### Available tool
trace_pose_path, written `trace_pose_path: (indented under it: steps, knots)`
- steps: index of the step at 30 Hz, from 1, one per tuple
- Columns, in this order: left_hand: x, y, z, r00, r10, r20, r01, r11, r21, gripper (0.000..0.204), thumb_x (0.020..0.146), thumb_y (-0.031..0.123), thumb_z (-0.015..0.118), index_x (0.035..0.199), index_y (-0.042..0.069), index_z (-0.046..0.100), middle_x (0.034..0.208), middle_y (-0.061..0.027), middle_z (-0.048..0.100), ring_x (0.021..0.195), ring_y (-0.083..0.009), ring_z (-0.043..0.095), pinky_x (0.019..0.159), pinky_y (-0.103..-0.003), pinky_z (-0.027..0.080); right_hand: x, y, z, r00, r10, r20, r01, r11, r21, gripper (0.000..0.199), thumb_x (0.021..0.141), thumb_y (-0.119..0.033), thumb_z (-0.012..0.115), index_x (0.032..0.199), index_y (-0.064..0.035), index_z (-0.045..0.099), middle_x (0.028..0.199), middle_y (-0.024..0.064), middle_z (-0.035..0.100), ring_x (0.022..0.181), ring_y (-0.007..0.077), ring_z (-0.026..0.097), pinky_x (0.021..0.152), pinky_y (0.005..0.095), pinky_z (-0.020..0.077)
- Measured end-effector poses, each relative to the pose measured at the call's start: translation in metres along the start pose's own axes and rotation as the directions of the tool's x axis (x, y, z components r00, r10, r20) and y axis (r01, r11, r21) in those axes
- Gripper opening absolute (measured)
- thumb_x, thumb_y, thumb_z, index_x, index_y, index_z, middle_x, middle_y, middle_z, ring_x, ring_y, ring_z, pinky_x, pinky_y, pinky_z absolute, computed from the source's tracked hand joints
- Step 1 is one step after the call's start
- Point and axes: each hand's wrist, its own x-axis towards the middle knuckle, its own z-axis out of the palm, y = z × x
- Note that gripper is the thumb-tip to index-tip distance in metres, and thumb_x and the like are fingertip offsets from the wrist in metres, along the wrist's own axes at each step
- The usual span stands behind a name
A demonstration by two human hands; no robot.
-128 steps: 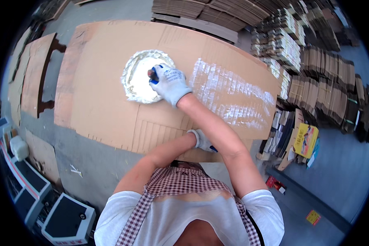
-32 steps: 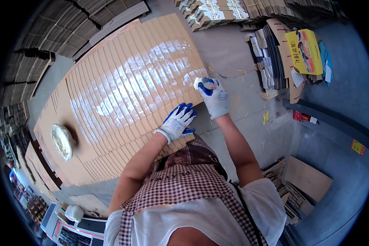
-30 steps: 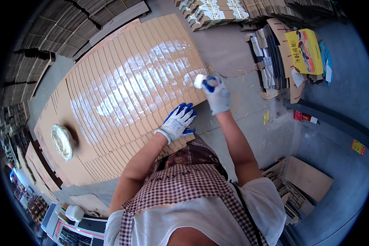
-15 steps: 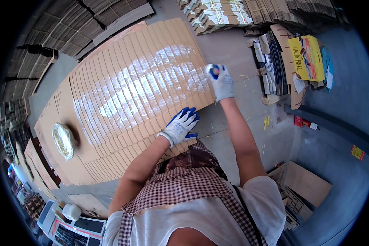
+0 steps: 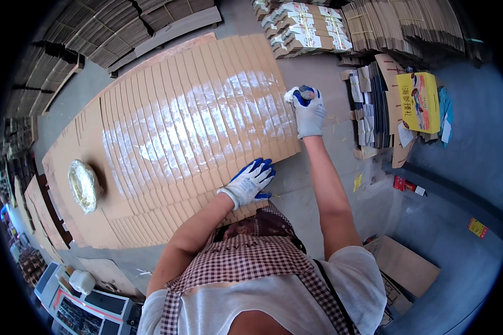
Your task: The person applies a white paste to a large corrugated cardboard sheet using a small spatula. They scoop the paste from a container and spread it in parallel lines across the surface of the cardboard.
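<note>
Cardboard strips [image 5: 179,134], fanned out overlapping, glisten with wet glue.

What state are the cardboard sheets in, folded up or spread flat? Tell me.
Spread flat. The cardboard sheets lie fanned in overlapping rows, glossy wet across the middle; the left hand presses their near edge.

Single view only: head-worn fisheye, looking steeply down past wearer's checked apron [image 5: 251,262] and both forearms onto floor. Fanned spread of cardboard sheets [image 5: 179,128] fills upper-middle, near, within arm's reach. Straight edges bow toward dark circular rim. Stacked cardboard piles [image 5: 408,22] lie far along top edge; grey machine [image 5: 89,307] sits low left. No second view to overlap.
</note>
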Motion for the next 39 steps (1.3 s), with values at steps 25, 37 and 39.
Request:
trace_pose_path:
  steps: [25,37,39]
  knots:
    - [-0.005,-0.005,-0.001,1.0,0.009,0.005,-0.009,1.0,-0.026,0.068,0.092,0.052,0.053,0.138,0.002,0.05,0.146,-0.0166,0.043,0.141,-0.0326,0.034,0.119,-0.047,0.021,0.047,-0.057,0.062,0.989,-0.051,-0.136,0.045,0.998,-0.049,0.035,0.077,-0.026,0.078,0.1,-0.0062,0.061,0.098,0.0138,0.062,0.089,0.0341,0.065,0.078,0.0413,0.0509]
    - [-0.006,-0.005,0.005,0.999,0.023,-0.033,-0.023,1.0,0.013,0.061,0.095,0.05,0.049,0.135,0.003,0.053,0.142,-0.0141,0.048,0.14,-0.031,0.035,0.119,-0.045,0.022,0.078,-0.049,0.056,0.992,-0.11,-0.06,0.088,0.952,-0.292,0.041,0.077,-0.03,0.077,0.105,-0.0051,0.06,0.109,0.0137,0.06,0.093,0.0333,0.064,0.082,0.0422,0.0514]
    - [-0.007,-0.006,0.009,0.998,0.031,-0.052,-0.03,0.999,0.015,0.061,0.096,0.05,0.048,0.134,0.003,0.053,0.142,-0.0136,0.048,0.14,-0.0308,0.035,0.119,-0.045,0.022,0.077,-0.053,0.056,0.993,-0.104,-0.051,0.09,0.968,-0.234,0.042,0.078,-0.033,0.076,0.106,-0.0059,0.06,0.111,0.0132,0.06,0.095,0.0331,0.064,0.081,0.0423,0.0515]
